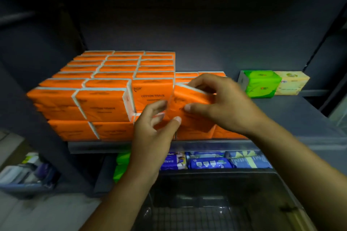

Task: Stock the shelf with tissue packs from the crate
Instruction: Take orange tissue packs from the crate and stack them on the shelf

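1. The dark grey shelf [281, 114] fills the view in a dim room. Its right part is bare metal, and a clear strip runs along its front edge.
2. A block of orange tissue packs [105, 103] fills the left and middle of the shelf, several rows deep and stacked in layers. The front pack at its right end reads "COTTON TISSUE". The smaller print beneath is too blurred to read. A lower row of orange packs continues to the right, behind the hands.
3. The crate [187, 184] sits below the shelf, nearest the camera. It has dark walls and a wire-grid floor.
4. Blue wrapped packs [210, 162] lie on the lower shelf. Their print is illegible.
5. The right hand [221, 103] has a narrow grip on the held pack [189, 99], fingers curled over its top edge and thumb on its orange face.
6. The left hand [154, 127] pinches the same pack at its lower left, thumb on the face.
7. The held pack is tilted, just beside the "COTTON TISSUE" pack, over the lower orange row.
8. A green pack [261, 83] and a pale yellow pack [292, 83] stand touching at the back right. Their labels are unreadable.
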A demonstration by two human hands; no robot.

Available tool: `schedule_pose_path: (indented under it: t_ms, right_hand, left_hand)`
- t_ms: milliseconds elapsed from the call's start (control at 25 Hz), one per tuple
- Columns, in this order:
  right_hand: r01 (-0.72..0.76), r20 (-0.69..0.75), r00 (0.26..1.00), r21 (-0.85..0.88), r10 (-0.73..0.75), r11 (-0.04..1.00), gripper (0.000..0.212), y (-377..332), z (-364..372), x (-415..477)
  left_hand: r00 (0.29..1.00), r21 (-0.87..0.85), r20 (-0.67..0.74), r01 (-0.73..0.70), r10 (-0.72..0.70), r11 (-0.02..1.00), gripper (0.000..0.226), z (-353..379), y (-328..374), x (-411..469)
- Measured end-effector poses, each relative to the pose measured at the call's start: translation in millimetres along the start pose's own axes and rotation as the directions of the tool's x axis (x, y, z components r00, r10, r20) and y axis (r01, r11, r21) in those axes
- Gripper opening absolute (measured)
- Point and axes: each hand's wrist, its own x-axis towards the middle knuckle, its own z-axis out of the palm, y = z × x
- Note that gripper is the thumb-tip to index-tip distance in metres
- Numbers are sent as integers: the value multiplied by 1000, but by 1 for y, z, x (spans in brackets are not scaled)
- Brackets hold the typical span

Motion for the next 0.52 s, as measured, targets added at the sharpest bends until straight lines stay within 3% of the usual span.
schedule_pose_path:
  t_ms: [80, 200, 320, 520]
  right_hand:
    - [114, 76, 992, -165, -102, 980, 43, -6, 20, 22]
    - [218, 110, 974, -228, -197, 949, 49, -11, 51, 45]
    - [280, 85, 960, -231, -267, 932, 51, -10, 71, 59]
    - [293, 30, 953, -337, -300, 895, 51, -4, 94, 71]
  left_hand:
    - [992, -80, -99, 74, -82, 994, 37, 3, -5, -2]
    - [966, -167, -200, 133, -166, 977, 49, 0, -9, 2]
    - [959, -154, -253, 94, -131, 984, 62, -7, -11, 9]
    - [945, -121, -302, 90, -123, 989, 63, -11, -11, 20]
